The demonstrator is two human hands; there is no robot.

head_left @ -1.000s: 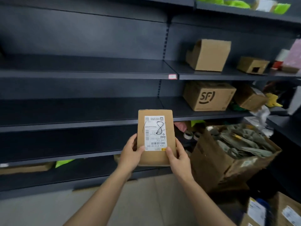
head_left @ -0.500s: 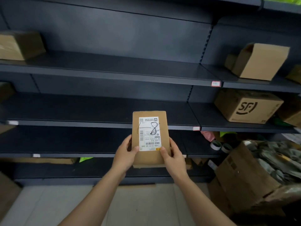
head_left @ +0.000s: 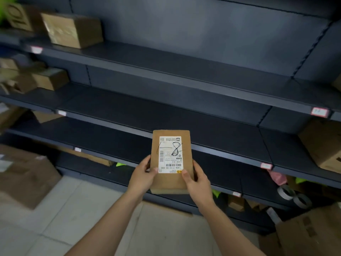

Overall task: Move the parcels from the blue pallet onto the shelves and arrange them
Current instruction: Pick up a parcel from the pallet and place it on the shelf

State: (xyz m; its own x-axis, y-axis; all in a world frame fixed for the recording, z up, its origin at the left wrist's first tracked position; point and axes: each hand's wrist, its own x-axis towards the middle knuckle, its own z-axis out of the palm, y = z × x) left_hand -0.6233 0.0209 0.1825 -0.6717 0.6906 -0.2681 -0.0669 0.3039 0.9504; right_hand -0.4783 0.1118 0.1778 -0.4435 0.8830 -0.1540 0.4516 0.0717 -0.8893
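Note:
I hold a small flat cardboard parcel (head_left: 171,182) upright in front of the dark shelves (head_left: 166,111). Its white label faces me, with "1-8" scrawled on it in black pen. My left hand (head_left: 143,175) grips the parcel's lower left edge, thumb on its front. My right hand (head_left: 198,182) grips the lower right edge, thumb on the label's corner. The parcel hangs in the air, level with the third shelf board down. The blue pallet is not in view.
Cardboard boxes sit at the left ends of the upper shelves (head_left: 72,30) (head_left: 49,78). A big box (head_left: 25,174) stands on the floor at left. At right are another shelved box (head_left: 324,143), tape rolls (head_left: 295,196) and a floor carton (head_left: 310,231).
The view has swung to the left along the shelves. The SF box and open carton have slid off to the right. Both hands keep the same hold on the parcel.

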